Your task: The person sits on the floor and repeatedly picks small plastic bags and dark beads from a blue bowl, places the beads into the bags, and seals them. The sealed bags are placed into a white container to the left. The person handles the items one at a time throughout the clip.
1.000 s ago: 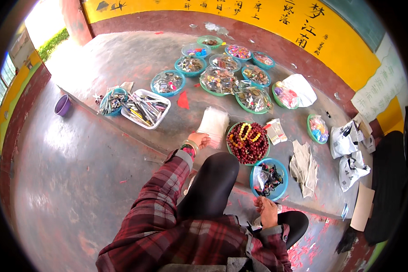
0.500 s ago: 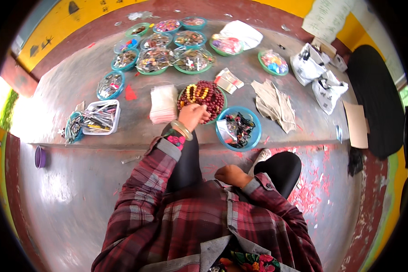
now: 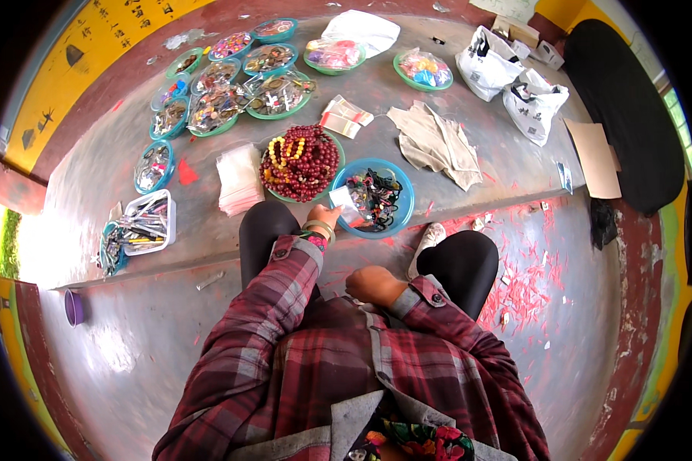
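Note:
My left hand (image 3: 327, 217), with a pale bangle at the wrist, is at the near left rim of a blue basin (image 3: 407, 201). Its fingers are pinched at the edge of a white packet (image 3: 350, 207) lying over the basin's left side. Dark cords with coloured bits (image 3: 380, 196) fill the rest of that basin. Just left of it, a green basin (image 3: 339, 154) holds dark red bead strings (image 3: 306, 170) and a yellow bead string (image 3: 287, 148). Between my knees, my right hand (image 3: 375, 286) is curled closed; its fingertips and anything inside them are hidden.
Clear packets are stacked (image 3: 239, 178) left of the beads. A white tray (image 3: 171, 219) of pens or tools sits farther left. Several bagged basins (image 3: 273, 96) stand behind. To the right are a beige cloth (image 3: 436, 140), white plastic bags (image 3: 536, 105) and cardboard (image 3: 592, 157). Red scraps (image 3: 523, 288) litter the floor.
My left hand has left the bead basin and moved back and right to the blue basin's rim. My right hand stays curled in my lap. The whole view has shifted and tilted.

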Demonstrator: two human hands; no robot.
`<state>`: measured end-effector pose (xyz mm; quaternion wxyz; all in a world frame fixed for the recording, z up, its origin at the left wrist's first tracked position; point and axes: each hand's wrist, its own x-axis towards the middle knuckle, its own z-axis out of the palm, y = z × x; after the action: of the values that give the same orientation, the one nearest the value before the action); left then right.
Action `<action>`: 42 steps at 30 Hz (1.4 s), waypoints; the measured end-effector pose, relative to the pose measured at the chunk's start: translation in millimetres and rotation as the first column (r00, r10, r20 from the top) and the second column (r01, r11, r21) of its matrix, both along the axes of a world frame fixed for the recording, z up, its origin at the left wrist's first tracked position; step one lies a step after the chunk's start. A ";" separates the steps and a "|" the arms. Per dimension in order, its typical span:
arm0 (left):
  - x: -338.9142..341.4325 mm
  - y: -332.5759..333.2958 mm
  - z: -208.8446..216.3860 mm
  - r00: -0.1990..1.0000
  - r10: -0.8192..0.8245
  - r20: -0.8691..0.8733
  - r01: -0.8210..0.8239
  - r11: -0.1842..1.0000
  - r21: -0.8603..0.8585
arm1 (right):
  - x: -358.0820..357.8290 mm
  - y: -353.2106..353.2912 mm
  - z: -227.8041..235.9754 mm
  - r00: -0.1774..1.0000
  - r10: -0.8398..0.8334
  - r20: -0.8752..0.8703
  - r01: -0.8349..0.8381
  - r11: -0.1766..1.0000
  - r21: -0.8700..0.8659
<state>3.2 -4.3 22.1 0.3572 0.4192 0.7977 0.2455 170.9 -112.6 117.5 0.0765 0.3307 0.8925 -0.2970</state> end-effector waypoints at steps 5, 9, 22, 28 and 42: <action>7.5 1.3 -5.0 0.999 -0.033 0.009 0.033 0.996 -0.087 | 4.3 -0.1 2.5 0.999 -0.015 -0.038 0.015 1.000 -0.007; 7.5 6.3 -32.5 0.999 -0.029 -0.033 0.028 0.999 -0.017 | 2.5 3.9 9.8 0.998 -0.055 -0.016 0.056 0.998 0.026; -0.9 10.4 -91.4 0.998 -0.031 0.046 0.033 0.999 -0.026 | 6.0 119.6 -62.3 0.369 -0.929 -0.037 0.694 0.301 -0.654; 1.4 4.6 -60.1 0.994 -0.080 0.073 0.091 0.984 -0.154 | 2.4 138.1 -101.0 0.341 -0.940 0.008 0.810 0.289 -0.510; 1.7 3.6 -65.2 0.988 -0.115 0.105 0.131 0.978 -0.160 | 6.6 144.4 -154.8 0.536 -0.806 -0.250 0.793 0.583 -0.176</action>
<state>4.9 -0.7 -43.1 0.4430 0.4243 0.7701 0.1750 177.5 31.8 -37.3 -0.1987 0.6499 0.6367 -0.3644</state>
